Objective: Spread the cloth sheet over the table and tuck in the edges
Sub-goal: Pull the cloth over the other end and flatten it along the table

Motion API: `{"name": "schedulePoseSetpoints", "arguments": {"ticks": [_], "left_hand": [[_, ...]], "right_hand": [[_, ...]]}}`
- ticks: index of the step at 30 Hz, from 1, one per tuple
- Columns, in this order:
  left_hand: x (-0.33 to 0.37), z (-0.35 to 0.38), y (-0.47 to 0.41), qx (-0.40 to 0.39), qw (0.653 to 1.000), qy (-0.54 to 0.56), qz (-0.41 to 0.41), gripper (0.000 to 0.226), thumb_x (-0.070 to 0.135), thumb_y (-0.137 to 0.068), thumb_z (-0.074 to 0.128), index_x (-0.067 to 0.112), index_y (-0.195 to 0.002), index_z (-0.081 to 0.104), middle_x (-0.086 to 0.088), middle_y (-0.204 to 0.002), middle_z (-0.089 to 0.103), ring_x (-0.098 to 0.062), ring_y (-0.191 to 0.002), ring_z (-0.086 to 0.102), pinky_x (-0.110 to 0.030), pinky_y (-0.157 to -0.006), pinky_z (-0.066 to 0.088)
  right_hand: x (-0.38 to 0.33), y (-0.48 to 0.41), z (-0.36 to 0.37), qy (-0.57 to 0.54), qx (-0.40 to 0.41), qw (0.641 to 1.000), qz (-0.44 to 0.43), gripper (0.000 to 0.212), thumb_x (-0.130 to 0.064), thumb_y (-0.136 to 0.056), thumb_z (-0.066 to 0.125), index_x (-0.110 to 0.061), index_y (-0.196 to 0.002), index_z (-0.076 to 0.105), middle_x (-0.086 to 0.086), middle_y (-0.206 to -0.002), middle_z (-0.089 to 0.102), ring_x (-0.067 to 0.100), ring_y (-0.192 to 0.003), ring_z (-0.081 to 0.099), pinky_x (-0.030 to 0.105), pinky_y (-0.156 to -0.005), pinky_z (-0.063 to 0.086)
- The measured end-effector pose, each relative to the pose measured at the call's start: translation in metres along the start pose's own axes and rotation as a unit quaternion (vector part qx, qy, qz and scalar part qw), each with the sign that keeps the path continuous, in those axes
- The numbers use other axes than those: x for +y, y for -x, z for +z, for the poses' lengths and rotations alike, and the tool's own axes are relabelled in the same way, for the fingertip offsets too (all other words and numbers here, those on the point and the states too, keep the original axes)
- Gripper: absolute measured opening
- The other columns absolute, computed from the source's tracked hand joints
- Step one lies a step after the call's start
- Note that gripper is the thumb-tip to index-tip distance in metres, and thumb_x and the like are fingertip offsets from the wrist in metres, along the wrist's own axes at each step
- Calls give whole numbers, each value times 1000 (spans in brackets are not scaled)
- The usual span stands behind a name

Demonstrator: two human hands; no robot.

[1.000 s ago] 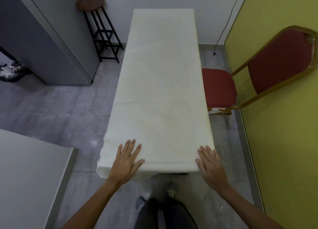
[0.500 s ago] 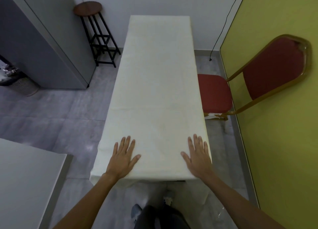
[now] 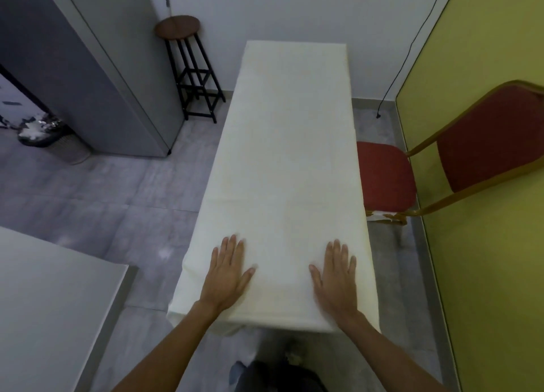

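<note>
Grey tiled floor [image 3: 97, 191] surrounds a long narrow table covered end to end by a cream sheet [image 3: 290, 156], which drapes over the near end and hangs lower at the near left corner. Both hands lie palm-down on the sheet near that end, left hand [image 3: 228, 277] and right hand [image 3: 335, 279] well apart, fingers straight and slightly spread, gripping nothing. A red chair [image 3: 385, 176] stands just beside the table's right edge; a stool [image 3: 188, 68] stands at the far left.
</note>
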State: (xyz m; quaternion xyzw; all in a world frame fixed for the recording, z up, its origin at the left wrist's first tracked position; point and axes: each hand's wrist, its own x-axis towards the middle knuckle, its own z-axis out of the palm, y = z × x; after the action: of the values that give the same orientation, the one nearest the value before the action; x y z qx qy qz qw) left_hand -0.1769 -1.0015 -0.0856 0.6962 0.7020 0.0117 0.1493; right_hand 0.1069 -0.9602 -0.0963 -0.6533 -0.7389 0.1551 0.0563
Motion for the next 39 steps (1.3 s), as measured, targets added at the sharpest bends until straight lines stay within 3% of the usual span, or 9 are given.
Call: {"name": "schedulePoseSetpoints", "arguments": {"ticks": [4, 7, 14, 16, 22, 28, 32, 34, 39], "left_hand": [[1, 3, -34, 0, 1000, 6, 12, 71, 57, -102, 19, 14, -157, 10, -6, -164, -1, -23, -152, -3, -42, -124, 2], [-44, 8, -20, 2, 1000, -19, 18, 67, 58, -102, 23, 21, -157, 13, -3, -165, 1, -22, -152, -2, -44, -123, 4], [-158, -9, 29, 0, 973, 83, -217, 102, 80, -86, 4, 7, -156, 11, -16, -163, 6, -35, -151, 8, -55, -120, 13], [-154, -22, 18, 33, 982, 81, -165, 91, 71, -94, 13, 3, -155, 16, -17, -162, 13, -34, -150, 14, -53, -120, 17], [-30, -19, -139, 78, 987, 39, 134, 57, 32, -105, 34, 4, -153, 24, -13, -163, 16, -29, -152, 8, -50, -120, 18], [-104, -18, -215, 48, 998, -25, 28, 71, 61, -98, 18, 20, -157, 19, -5, -165, 11, -29, -152, 6, -52, -121, 12], [-200, -56, -234, 50, 990, 2, -130, 95, 70, -94, 6, -3, -146, 35, -28, -155, 27, -50, -142, 21, -65, -113, 20], [-189, -72, -260, 71, 995, 16, -69, 83, 60, -98, 14, -4, -146, 36, -28, -154, 29, -48, -143, 23, -61, -116, 21], [-54, -78, -339, 102, 985, 17, 135, 66, 40, -100, 18, 0, -151, 27, -16, -161, 20, -33, -151, 10, -48, -122, 10]], "right_hand": [[-51, -30, 34, 22, -31, 989, -144, 69, -50, -103, 28, -6, -157, 23, 12, -166, 12, 29, -154, 7, 53, -123, 10], [-33, -40, 38, 55, -30, 985, -162, 71, -54, -103, 28, -6, -155, 28, 13, -165, 19, 30, -153, 15, 54, -122, 15], [35, -44, -2, 48, 13, 998, 31, 81, -61, -100, 18, -2, -155, 18, 20, -162, 22, 36, -151, 16, 60, -120, 17], [15, -59, -2, 34, 21, 998, 50, 81, -59, -100, 17, 1, -155, 16, 23, -162, 21, 38, -151, 15, 61, -120, 15], [-115, -140, 44, 17, 43, 988, -150, 60, -35, -104, 31, 1, -152, 31, 19, -161, 26, 35, -151, 21, 58, -120, 19], [-23, -221, 14, 99, 7, 990, -96, 67, -52, -104, 20, -12, -157, 26, 9, -164, 23, 28, -152, 21, 54, -122, 17], [79, -252, -48, 64, 39, 988, 137, 89, -66, -98, 3, 0, -154, 24, 25, -160, 25, 44, -146, 24, 67, -115, 21], [68, -274, -61, 59, 56, 986, 143, 87, -60, -101, 4, 8, -150, 27, 32, -155, 30, 50, -142, 29, 69, -112, 25], [-52, -328, -31, 60, 50, 995, -68, 74, -49, -101, 10, 0, -155, 24, 20, -163, 21, 37, -151, 17, 55, -122, 11]]}}
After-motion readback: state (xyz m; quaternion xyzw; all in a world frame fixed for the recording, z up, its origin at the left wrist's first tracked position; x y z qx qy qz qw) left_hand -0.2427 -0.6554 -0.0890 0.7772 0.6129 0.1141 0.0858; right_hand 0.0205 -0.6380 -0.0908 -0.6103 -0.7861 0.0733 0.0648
